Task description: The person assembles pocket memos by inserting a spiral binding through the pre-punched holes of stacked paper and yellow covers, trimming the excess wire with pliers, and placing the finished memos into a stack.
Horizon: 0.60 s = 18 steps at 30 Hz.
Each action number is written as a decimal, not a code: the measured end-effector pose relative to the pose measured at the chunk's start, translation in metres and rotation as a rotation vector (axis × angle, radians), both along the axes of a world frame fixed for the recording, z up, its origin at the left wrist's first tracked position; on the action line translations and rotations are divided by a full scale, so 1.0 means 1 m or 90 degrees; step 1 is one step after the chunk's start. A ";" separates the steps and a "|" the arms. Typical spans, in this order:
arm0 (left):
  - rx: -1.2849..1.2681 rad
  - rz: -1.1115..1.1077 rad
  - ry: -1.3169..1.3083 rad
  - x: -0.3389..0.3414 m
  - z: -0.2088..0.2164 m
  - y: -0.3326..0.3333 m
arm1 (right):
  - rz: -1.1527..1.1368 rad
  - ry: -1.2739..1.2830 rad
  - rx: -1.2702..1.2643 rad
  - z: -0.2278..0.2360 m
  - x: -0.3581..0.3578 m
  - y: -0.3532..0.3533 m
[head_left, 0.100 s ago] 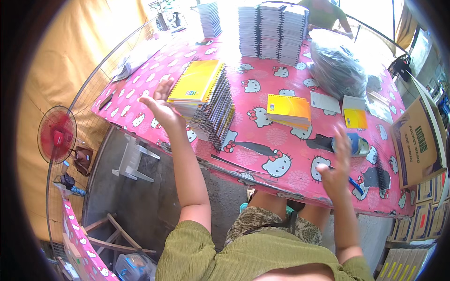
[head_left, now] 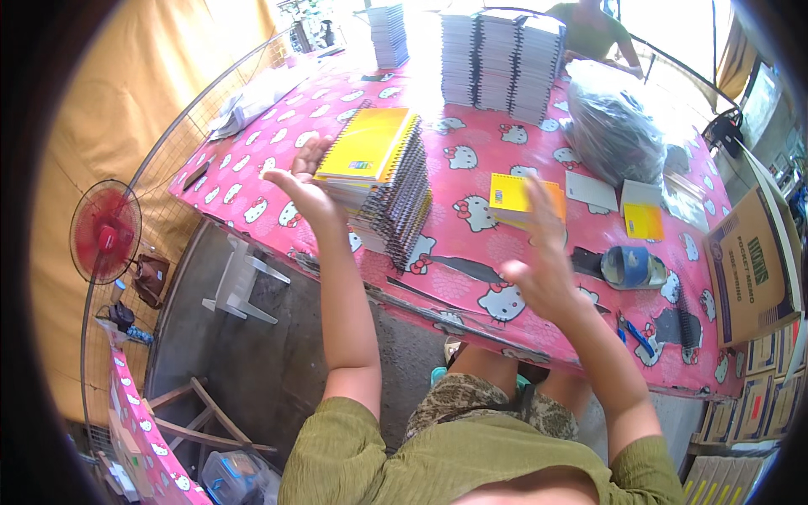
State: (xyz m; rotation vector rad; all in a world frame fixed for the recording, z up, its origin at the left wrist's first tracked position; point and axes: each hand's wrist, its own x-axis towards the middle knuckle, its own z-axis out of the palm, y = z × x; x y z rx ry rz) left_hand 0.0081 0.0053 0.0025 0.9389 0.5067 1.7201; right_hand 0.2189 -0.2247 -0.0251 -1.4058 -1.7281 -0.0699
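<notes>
A tall stack of spiral notebooks (head_left: 364, 145) with a yellow cover on top stands on the left half of the table. Against the stack's left side rests my left hand (head_left: 307, 187), palm toward it and fingers apart; it grips nothing. My right hand (head_left: 545, 261) is raised over the table's middle, thumb and fingers spread, with nothing in it. Behind its fingers lies a low pile of yellow notebooks (head_left: 507, 195), partly covered. To the right are a white notebook sheet (head_left: 591, 192) and a small yellow-and-white notebook (head_left: 642, 220).
The table (head_left: 471, 160) has a pink patterned cover. Toward the back stand tall spiral-bound stacks (head_left: 497, 67) and a bulging plastic bag (head_left: 619, 118). Nearer right lie a blue slipper (head_left: 633, 268) and blue-handled pliers (head_left: 637, 335). A cardboard box (head_left: 753, 261) borders the right edge. Another person (head_left: 593, 38) is behind.
My right hand has moved left and slightly up, from near the slipper to in front of the low notebook pile. My left hand stays beside the tall stack. The view has shifted slightly.
</notes>
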 end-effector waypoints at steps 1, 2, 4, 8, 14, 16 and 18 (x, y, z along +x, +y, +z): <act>0.013 0.024 0.028 0.003 0.001 -0.001 | 0.065 0.026 0.022 0.003 -0.017 0.028; 0.023 0.055 0.055 0.003 0.000 -0.003 | 0.082 0.040 0.029 0.006 -0.036 0.054; 0.040 0.148 0.140 0.004 0.000 -0.001 | 0.094 0.052 0.060 0.004 -0.069 0.098; 0.003 0.221 0.207 0.009 0.010 -0.018 | 0.100 0.085 0.114 -0.008 -0.113 0.133; -0.014 0.200 0.161 -0.006 0.002 -0.003 | 0.120 0.118 0.123 -0.002 -0.075 0.110; 0.031 0.391 0.300 -0.017 0.006 -0.012 | -0.004 0.112 0.114 -0.008 -0.029 0.088; 0.185 0.447 0.228 -0.027 0.031 -0.053 | -0.258 0.235 -0.024 -0.026 0.027 0.070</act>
